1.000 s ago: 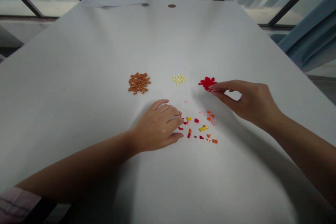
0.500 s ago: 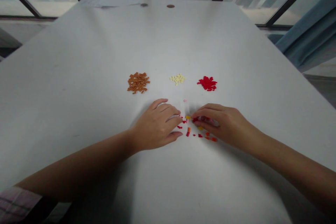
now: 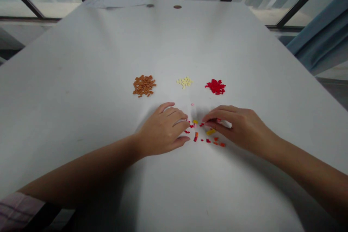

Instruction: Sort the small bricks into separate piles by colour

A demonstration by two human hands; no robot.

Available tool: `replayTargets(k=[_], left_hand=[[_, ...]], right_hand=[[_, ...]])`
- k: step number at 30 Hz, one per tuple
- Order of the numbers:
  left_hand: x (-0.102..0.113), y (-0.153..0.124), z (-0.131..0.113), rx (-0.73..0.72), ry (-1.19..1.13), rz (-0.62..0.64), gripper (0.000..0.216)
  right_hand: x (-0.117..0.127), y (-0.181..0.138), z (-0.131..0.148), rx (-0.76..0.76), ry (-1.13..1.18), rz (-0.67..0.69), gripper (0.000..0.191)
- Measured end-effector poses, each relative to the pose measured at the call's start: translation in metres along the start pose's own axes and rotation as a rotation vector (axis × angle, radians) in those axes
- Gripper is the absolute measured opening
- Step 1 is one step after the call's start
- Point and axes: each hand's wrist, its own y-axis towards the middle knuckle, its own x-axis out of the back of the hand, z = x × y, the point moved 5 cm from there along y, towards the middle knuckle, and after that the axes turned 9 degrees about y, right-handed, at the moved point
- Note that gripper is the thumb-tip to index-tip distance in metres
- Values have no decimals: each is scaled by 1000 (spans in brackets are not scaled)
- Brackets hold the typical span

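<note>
My left hand point(image 3: 164, 130) rests on the white table with its fingers spread, holding nothing. Its fingertips lie beside small red pieces point(image 3: 187, 132). Opposite it, my right hand point(image 3: 239, 125) has thumb and forefinger brought together in a pinch; whether a piece is between the tips is too small to make out. A red piece point(image 3: 201, 125) lies just left of those fingertips. Below them is a yellow strip point(image 3: 210, 132), partly covered by the thumb. Between the hands are a small yellow piece point(image 3: 195, 121) and an orange-and-red piece point(image 3: 196, 137). Orange pieces point(image 3: 222, 144) lie nearer me.
Beyond the hands sit a heap of brown pieces point(image 3: 144, 85), a pale yellow heap point(image 3: 184, 82) and a red heap point(image 3: 215, 86). A lone pink piece point(image 3: 192, 104) lies on the white table point(image 3: 103, 61). Windows stand behind; a blue curtain point(image 3: 320, 36) hangs at right.
My right hand has drawn slightly to the right, uncovering the red piece and more of the yellow strip. My left hand stays in place.
</note>
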Motion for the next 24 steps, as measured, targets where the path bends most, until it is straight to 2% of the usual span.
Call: replayTargets(k=[3,6,10,12,15,17,22,24], left_hand=[[1,0,0,-1,-6,-13,22],[1,0,1,7,-12,-12,22],[1,0,1,5,-18,-16,22],[1,0,1,4,-23,-25,21],[1,0,1,0,-20,-23,21],[1,0,1,-3,-12,-13,21],[1,0,1,-1,-3,-2,23],[1,0,1,-3,-2,-5,23]], right_hand=[[16,5,-15,-32,-89,-106,16],[30,11,-41,-95,-200,-209,15],[33,17,-74,-162,-224,-264,16],[34,18,-79,-170,-234,-293,17],[35,15,-72,-165,-245,-323,19],[33,13,-59,-136,-194,-275,18],[9,9,-19,54,43,53,16],[1,9,-10,86,73,98,15]])
